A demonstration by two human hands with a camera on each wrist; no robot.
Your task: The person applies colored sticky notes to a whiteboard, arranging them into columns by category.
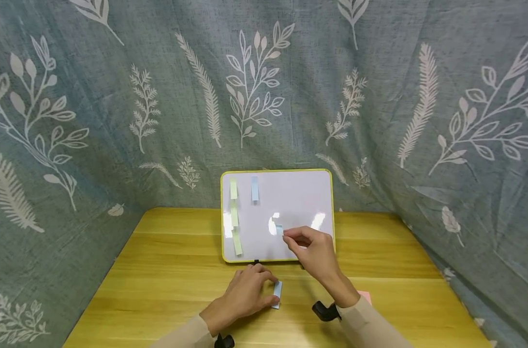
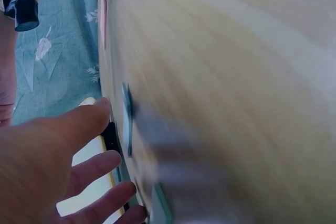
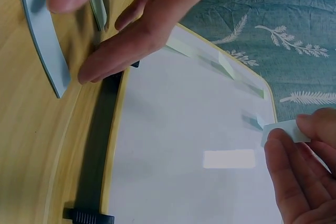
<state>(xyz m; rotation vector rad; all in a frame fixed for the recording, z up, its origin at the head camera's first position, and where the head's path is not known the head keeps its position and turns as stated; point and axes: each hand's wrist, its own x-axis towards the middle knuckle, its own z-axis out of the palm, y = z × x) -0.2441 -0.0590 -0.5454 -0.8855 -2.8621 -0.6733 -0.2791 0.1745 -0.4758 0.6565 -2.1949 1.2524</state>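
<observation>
Between thumb and fingertips my right hand (image 1: 314, 249) pinches a light-blue sticky strip (image 3: 286, 129), held in front of the whiteboard (image 1: 294, 200). My left hand (image 1: 246, 292) is low over the table, its fingers loosely spread around a pad of blue sticky strips (image 1: 277, 295). In the left wrist view a gap shows between the thumb and this pad (image 2: 127, 119). One blue strip (image 1: 255, 187) hangs on the upper board. Several green strips (image 1: 234, 213) run down its left side.
The yellow-framed board leans on a black stand (image 3: 97, 156) at the back of the wooden table (image 1: 168, 261). A green pad (image 2: 161, 205) lies near my left fingers. A pink pad (image 1: 365, 296) is partly hidden by my right forearm. A leaf-patterned curtain (image 1: 168, 121) surrounds the table.
</observation>
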